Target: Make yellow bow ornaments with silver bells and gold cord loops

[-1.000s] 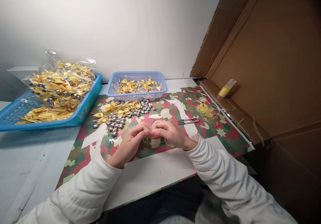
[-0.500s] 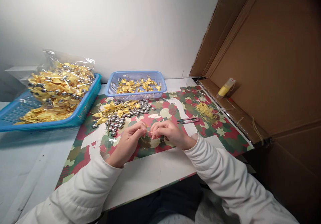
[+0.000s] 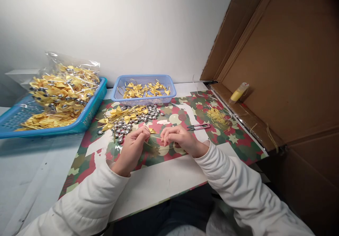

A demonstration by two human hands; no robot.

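My left hand (image 3: 134,147) is closed in a pinch on a thin yellow cord (image 3: 156,137). The cord stretches across to my right hand (image 3: 178,139), whose fingers are also pinched on it. A yellow ribbon bow (image 3: 152,131) shows just beyond the left fingertips; whether it is gripped I cannot tell. Left of my hands lie loose silver bells (image 3: 122,128) and a pile of yellow bows with cords (image 3: 127,114). Thread snips (image 3: 198,126) rest just past my right hand.
A blue basket (image 3: 87,123) at the left carries a clear bag (image 3: 66,88) of bows with bells. Behind stands a smaller blue basket (image 3: 144,79) holding bows. Yellow thread scraps (image 3: 217,118) lie at the right, near a yellow-filled tube (image 3: 238,92) and a cardboard wall (image 3: 286,59).
My left hand has moved slightly left, away from my right hand, and the cord between them is longer. A yellow bow now shows beyond the left fingertips.
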